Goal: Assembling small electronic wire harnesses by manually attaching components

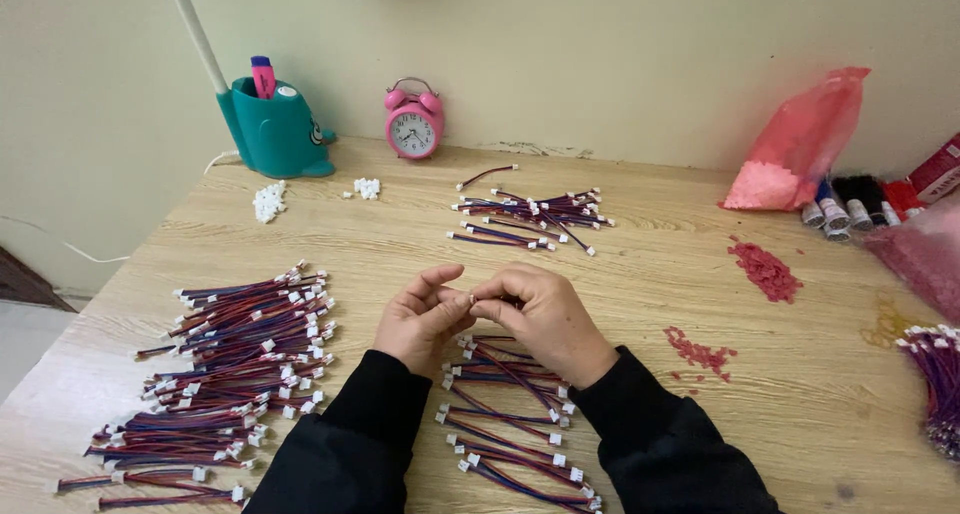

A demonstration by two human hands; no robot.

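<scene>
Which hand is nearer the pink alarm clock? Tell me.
Left. The left hand sits almost straight below the pink alarm clock in the head view; the right hand lies farther off to the right. Both are well short of it.

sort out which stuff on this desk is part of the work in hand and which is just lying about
In hand: left hand and right hand pinching a small white connector; wire leads below them; big wire pile; far wire pile.

Lying about: pink alarm clock, teal pen holder, pink bag.
</scene>
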